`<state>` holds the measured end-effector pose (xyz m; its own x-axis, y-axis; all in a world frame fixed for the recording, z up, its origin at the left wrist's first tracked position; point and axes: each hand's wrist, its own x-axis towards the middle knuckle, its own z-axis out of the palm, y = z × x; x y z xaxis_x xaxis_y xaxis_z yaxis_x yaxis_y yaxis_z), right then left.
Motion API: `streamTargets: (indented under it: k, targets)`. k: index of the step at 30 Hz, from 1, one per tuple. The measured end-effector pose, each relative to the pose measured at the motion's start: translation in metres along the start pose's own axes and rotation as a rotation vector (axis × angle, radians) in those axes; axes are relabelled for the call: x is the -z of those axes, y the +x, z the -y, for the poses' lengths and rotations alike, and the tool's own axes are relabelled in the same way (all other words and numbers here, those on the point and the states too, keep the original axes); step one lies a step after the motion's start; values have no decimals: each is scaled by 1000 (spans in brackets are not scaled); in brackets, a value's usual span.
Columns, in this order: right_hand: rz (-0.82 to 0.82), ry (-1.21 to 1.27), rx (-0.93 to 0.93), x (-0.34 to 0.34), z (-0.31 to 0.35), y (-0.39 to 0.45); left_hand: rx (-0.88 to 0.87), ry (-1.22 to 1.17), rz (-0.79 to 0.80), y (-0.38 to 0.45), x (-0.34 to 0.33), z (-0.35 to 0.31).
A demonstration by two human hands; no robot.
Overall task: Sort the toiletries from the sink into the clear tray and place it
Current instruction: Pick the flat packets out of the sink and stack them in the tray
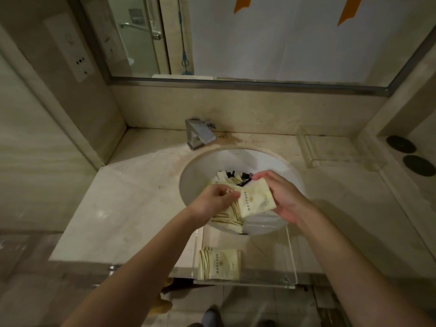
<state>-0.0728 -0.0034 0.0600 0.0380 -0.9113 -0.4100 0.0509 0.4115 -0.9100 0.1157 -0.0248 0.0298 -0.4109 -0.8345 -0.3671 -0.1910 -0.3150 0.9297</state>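
A marble worktop (pixel 122 208) carries a round sink (pixel 200 171) holding mixed sachets (pixel 232 177). The clear tray (pixel 291 263) at the near edge holds one packet (pixel 219 264). Over the sink, the right hand (pixel 280 197) grips a pouch (pixel 256 200); the left hand (pixel 212 199) pinches its corner, possibly another beneath.

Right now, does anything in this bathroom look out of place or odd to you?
Yes. Packaged toiletries lie heaped in the sink basin, an odd spot for them. The clear tray juts past the counter's front edge. Both hands, left hand and right hand, hold cream packets over the basin.
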Motion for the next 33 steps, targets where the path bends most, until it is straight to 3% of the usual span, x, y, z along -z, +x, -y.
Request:
streamTargets:
  k: [2,3,7,10,13,15,20,23,25,29,33]
  targets:
    - [-8,26,-97,3,0,0,12,-49,-111,4,-2,-1]
    - [0,-94,-79,4,-1,0,20,-57,-140,5,-2,-1]
    - [-84,-638,152,-3,-3,4,57,-120,-70,7,-5,-6]
    - [-74,-832,241,-10,-2,8,70,-90,-66,14,-8,-13]
    - [-9,-826,239,-19,-2,4,117,-30,-8,18,-11,-17]
    - [-5,-761,178,-18,-10,3,138,64,74,17,-14,-16]
    - [-184,-670,14,3,-56,-1,180,380,155,14,-20,10]
    - [-109,-664,-143,10,-87,-12,173,697,235,14,-26,33]
    - [-92,-757,-216,14,-106,-17,145,871,229,11,-31,48]
    - [-157,-943,-252,12,-127,-22,147,1002,228,6,-36,71]
    - [-25,-1354,-222,6,-125,-25,125,1128,307,1,-36,74]
